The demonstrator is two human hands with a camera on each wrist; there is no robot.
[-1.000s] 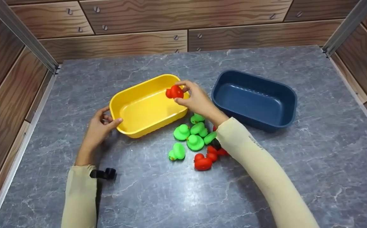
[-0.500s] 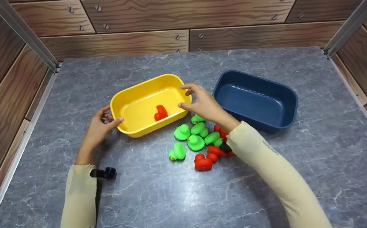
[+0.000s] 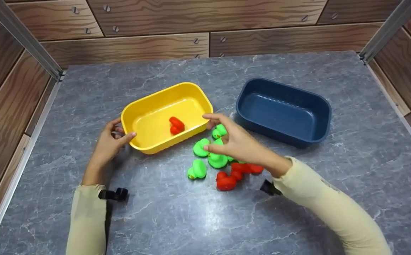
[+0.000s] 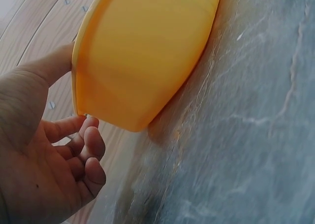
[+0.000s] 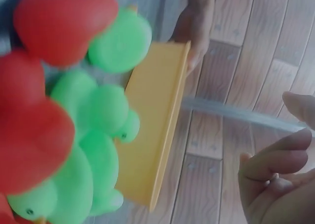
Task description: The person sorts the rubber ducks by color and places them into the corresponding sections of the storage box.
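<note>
My left hand (image 3: pixel 107 144) grips the left end of the yellow basin (image 3: pixel 156 102), thumb over the rim and fingers outside, as the left wrist view also shows. One red rubber duck (image 3: pixel 177 125) lies inside that basin. My right hand (image 3: pixel 239 141) hovers over a cluster of green rubber ducks (image 3: pixel 218 160), thumb and fingers apart with nothing between them. Beside the green ones lie several red rubber ducks (image 3: pixel 226 181), partly behind my right hand and wrist in the head view. The right wrist view has green ducks (image 5: pixel 108 108) and red ducks (image 5: pixel 34 145) up close.
A dark blue basin (image 3: pixel 283 113) stands to the right of the yellow one on the grey marbled table (image 3: pixel 177 219). Wood-patterned panels (image 3: pixel 148 49) wall the back and sides. A black wrist-camera mount (image 3: pixel 270 187) sticks out from my right sleeve.
My right hand let go of a red rubber duck, which dropped into the yellow basin. The hand then moved back toward the green ducks. My left hand stayed on the basin.
</note>
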